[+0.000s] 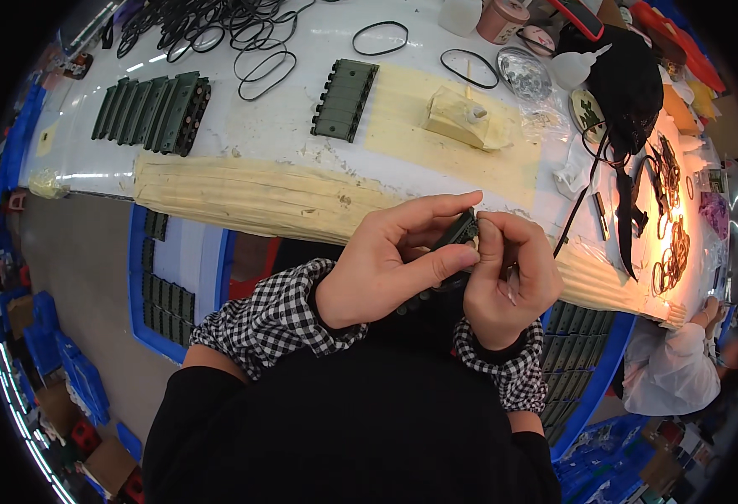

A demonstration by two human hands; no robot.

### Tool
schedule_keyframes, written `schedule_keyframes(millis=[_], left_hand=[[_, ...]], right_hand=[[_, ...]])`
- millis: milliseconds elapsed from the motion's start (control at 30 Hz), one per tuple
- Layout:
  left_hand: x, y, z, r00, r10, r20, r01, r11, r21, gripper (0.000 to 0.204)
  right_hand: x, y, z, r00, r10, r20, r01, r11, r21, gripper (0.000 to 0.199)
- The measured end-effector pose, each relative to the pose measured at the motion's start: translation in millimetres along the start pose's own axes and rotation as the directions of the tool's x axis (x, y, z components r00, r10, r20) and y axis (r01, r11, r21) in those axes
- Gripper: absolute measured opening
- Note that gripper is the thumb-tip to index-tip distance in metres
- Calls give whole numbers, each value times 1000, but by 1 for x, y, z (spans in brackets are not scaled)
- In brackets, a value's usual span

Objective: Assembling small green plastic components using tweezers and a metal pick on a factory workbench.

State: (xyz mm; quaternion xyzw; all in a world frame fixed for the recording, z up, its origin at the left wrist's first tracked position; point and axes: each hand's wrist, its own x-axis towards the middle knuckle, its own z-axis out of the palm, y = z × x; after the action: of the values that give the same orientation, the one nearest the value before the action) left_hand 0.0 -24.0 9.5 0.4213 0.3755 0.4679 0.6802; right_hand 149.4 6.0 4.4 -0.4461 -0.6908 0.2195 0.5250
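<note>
By table point(255, 139), my L hand point(382, 265) clamped on green part point(468, 225).
Tilted, prob. so my R hand point(516, 281) reaches its edge; can't tell if R's pinching it.

Dark green part point(466, 228) in hand at the bench's point(255, 134) near edge

The left hand point(382, 267) holds the part between thumb and fingers, just off the near edge; the right hand point(516, 273) bunches its fingertips at the part's end, their grip partly hidden. Toward the bench's left edge lies a row of green pieces point(149, 113); another green set point(344, 101) lies nearer the middle, left of a tape-covered block point(463, 122). Black loops point(205, 25) heap along the far edge.
</note>
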Motion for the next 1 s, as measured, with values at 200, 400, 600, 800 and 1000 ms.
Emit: schedule_keyframes(millis=[200,400,600,800,1000], left_hand=[[-1,-1,0,1000,9,27,-8,999,-35,49],[1,5,-2,1000,-4,23,5,1000,-22,44],[0,10,-2,998,-55,18,56,998,-29,41],[1,5,-4,998,-50,31,49,999,21,43],[1,5,-2,993,-115,7,115,993,4,43]], right_hand=[[-4,2,2,999,14,-44,-11,998,67,10],[8,3,-12,987,-94,130,85,994,72,12],[20,-7,-25,947,-27,319,1,997,82,13],[30,1,-27,903,-174,394,158,985,72,13],[27,3,-26,904,-187,384,184,982,45,12]])
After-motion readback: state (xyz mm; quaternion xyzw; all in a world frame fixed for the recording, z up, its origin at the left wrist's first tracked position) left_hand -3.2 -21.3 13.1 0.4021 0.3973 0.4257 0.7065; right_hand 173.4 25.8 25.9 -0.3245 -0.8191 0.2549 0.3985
